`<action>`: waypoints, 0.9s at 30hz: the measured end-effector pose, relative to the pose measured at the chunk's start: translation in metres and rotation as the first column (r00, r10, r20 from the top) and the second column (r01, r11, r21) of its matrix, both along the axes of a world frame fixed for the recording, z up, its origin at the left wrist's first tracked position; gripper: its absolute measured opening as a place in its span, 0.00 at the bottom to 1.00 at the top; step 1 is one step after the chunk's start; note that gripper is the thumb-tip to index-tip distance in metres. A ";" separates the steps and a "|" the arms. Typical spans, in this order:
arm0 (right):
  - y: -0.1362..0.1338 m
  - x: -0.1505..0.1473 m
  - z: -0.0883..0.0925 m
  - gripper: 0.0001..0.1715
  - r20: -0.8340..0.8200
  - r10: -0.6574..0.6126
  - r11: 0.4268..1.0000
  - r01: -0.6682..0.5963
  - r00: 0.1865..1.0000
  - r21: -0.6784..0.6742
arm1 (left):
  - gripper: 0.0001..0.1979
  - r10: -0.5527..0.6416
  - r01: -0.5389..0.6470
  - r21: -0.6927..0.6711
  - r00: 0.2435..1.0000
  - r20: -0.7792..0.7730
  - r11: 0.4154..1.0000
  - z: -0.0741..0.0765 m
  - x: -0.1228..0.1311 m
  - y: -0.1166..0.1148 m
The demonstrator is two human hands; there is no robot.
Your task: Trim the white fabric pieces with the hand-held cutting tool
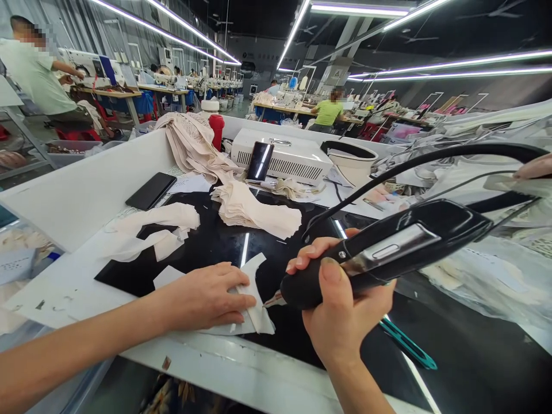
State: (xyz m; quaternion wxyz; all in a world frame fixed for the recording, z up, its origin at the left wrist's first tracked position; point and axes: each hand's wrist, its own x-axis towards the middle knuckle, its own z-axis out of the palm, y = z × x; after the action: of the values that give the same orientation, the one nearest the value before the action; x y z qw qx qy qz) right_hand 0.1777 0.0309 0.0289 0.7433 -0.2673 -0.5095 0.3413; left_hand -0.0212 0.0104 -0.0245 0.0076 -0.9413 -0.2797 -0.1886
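My right hand (345, 299) is wrapped around a black corded handheld tool (388, 247), thumb on top. The tool's narrow metal tip (275, 299) points down-left and ends right at the edge of a pale fabric piece (260, 313). With its fingers spread, my left hand (211, 296) lies palm-down on that fabric and presses it to the table; part of the fabric is hidden beneath it. Under the fabric is a glossy black work surface (293, 345). A teal thread snipper or cutter (407, 343) lies to the right, partly behind my right wrist.
A stack of cream fabric pieces (259, 213) and loose fabric strips (157, 221) lie ahead. Beyond are a dark phone (150, 191), a propped phone (260, 161) and a vented white box (282, 152). The tool's cable (414, 158) arches right. People work at sewing machines behind.
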 end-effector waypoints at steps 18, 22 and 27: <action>-0.001 -0.003 0.004 0.24 -0.025 -0.034 0.998 0.033 0.999 -0.057 | 0.16 -0.019 0.020 0.019 0.999 -0.032 1.000 0.006 0.003 0.000; 0.000 -0.003 0.005 0.25 -0.024 -0.033 0.998 0.032 0.999 -0.051 | 0.16 -0.021 0.022 0.018 0.999 -0.032 1.000 0.004 0.001 0.001; 0.000 -0.003 0.005 0.24 -0.031 -0.021 0.999 0.019 0.999 -0.038 | 0.17 0.001 0.000 0.005 0.999 -0.037 1.000 0.003 0.001 0.000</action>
State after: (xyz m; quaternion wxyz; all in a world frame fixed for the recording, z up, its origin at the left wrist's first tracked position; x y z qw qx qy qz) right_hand 0.1747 0.0307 0.0339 0.7495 -0.2809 -0.4884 0.3476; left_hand -0.0201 0.0103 -0.0217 0.0154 -0.9446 -0.2793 -0.1719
